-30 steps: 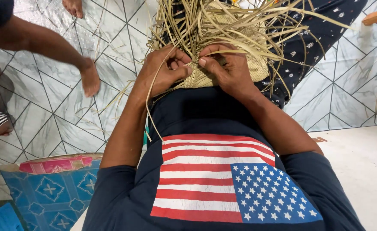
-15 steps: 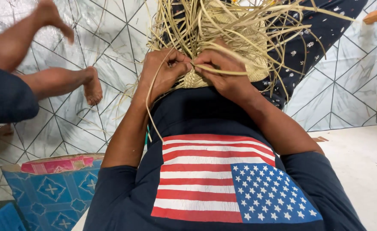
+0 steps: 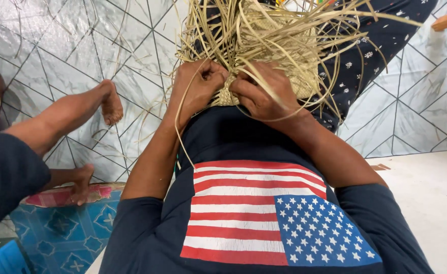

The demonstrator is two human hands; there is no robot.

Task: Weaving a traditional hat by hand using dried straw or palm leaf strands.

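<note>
Right now the left hand (image 3: 199, 86) and right hand (image 3: 261, 94) both pinch closed on pale palm strips (image 3: 264, 30), pressing the half-woven mat (image 3: 228, 96) against the lap, seemingly to keep the weave taut.

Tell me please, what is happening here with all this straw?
A person weaves pale straw strips into a woven piece held against their lap. The left hand and right hand both pinch strips at its near edge. Loose ends fan out above. Another person's legs stretch across the tiled floor at left.
</note>
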